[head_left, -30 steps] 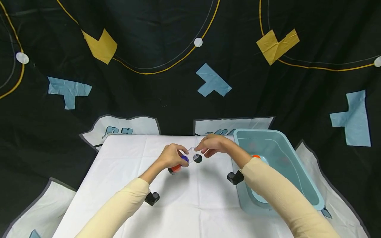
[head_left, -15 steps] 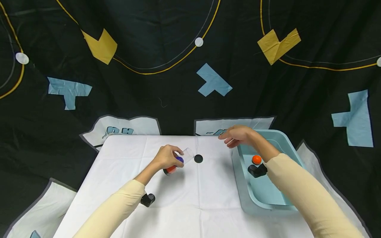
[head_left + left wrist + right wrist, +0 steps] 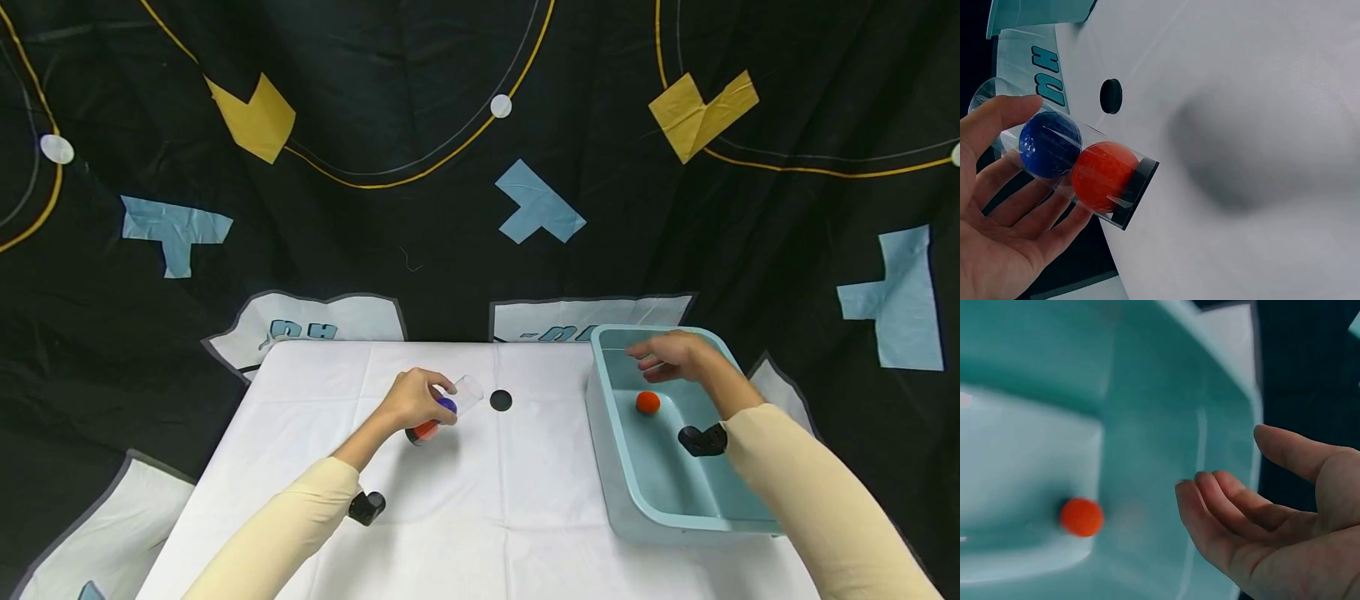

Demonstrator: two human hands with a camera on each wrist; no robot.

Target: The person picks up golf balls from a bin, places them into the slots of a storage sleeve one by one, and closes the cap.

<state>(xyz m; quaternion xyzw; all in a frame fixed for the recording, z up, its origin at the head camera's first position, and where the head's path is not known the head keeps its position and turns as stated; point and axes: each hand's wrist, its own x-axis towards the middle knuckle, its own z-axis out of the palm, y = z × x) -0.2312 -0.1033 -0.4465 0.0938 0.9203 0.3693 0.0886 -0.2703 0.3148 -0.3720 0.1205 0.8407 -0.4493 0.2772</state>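
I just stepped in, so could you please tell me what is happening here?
A person's left grip holds a tilted clear tube containing a blue ball and a red ball. The right grip, empty, is over the teal bin, where an orange ball lies. A black disc sits on the white table.

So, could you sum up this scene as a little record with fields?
Left hand: grips a clear tube, tilted
Tube contents: blue ball, red ball nearer the black end
Right hand: over the tub, holding nothing
Tub contents: orange ball
White cloth: black disc lying between tube and tub
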